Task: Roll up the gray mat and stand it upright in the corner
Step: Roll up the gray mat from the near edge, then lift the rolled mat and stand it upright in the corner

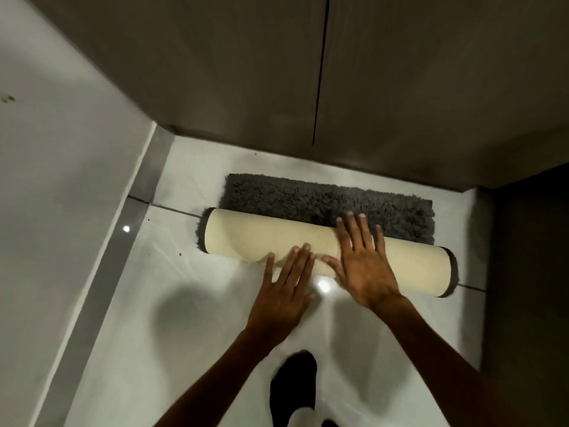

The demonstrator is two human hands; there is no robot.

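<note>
The gray mat lies on the white tiled floor, shaggy side up, with most of it wound into a roll whose cream backing faces out. A strip of gray pile still lies flat beyond the roll, toward the wall. My left hand rests flat, fingers spread, with its fingertips on the near side of the roll. On top of the roll's middle, my right hand presses palm down with fingers apart, the tips reaching the flat pile.
A dark wood-panelled wall runs behind the mat. A light wall with a gray skirting stands at left, meeting it in a corner. A dark recess is at right. My dark-socked foot is on the floor below.
</note>
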